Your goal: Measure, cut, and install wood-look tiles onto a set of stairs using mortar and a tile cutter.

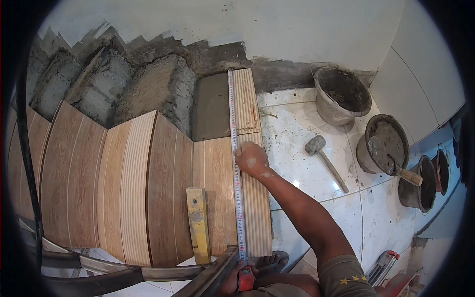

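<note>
Head view: right hand (251,157) curled at the tape blade (239,200), whether it's pinching I can't tell; left hand (229,283) clasps the red case (246,278). Blade's along the ribbed tiles (257,215): probably light, springy, kink-prone; best steadied by its edges.

Hands (251,157) steady a tape measure (238,198) along a tiled step (220,173).

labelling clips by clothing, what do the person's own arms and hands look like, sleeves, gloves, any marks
The right hand is ungloved, with pale grey smudges on its back and near the wrist. Above the bare forearm is a short olive-brown sleeve with yellow stars. The left hand, mostly hidden, shows no glove.
</note>
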